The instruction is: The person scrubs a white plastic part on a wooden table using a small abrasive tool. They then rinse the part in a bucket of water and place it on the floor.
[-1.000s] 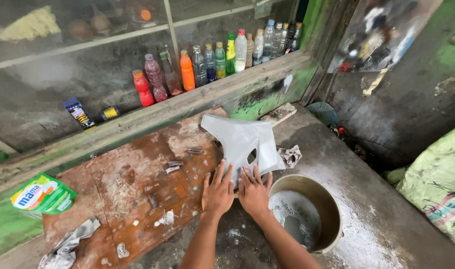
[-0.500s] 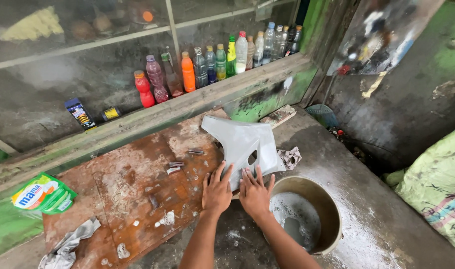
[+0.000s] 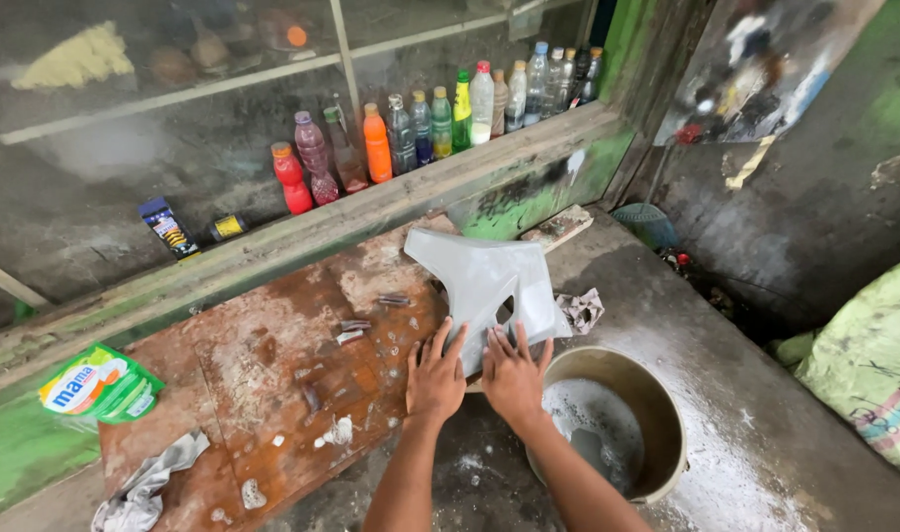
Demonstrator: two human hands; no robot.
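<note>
- Both hands lie flat, fingers spread, pressing the near edge of a grey panel [image 3: 489, 286]; neither is clenched or wrapped round anything.
- The left hand [image 3: 435, 374] rests half on the panel's lower left edge, half on the rusty board [image 3: 272, 394] beneath it.
- The right hand [image 3: 514, 372] sits just beside the left, fingers reaching up onto the panel near its cut-out.
- The panel lies beyond the fingertips, spreading away toward the sill, its far corner pointing left.
- It looks like thin moulded plastic: probably light, fairly stiff but able to flex, and likely slick where it is wet or soapy.
- Its thin tips and the rim of the cut-out seem the weak spots; the broad middle or the two long side edges would give the surest hold.
- Just right of the right hand, below the wrist, stands a bucket [image 3: 666, 414] with foamy water.
- A crumpled rag [image 3: 580, 309] lies beyond the right hand, touching the panel's right edge.
- Small metal bits [image 3: 351, 331] lie on the board beyond the left hand.
- Bottles [image 3: 376, 145] stand in a row well beyond both hands.
</note>
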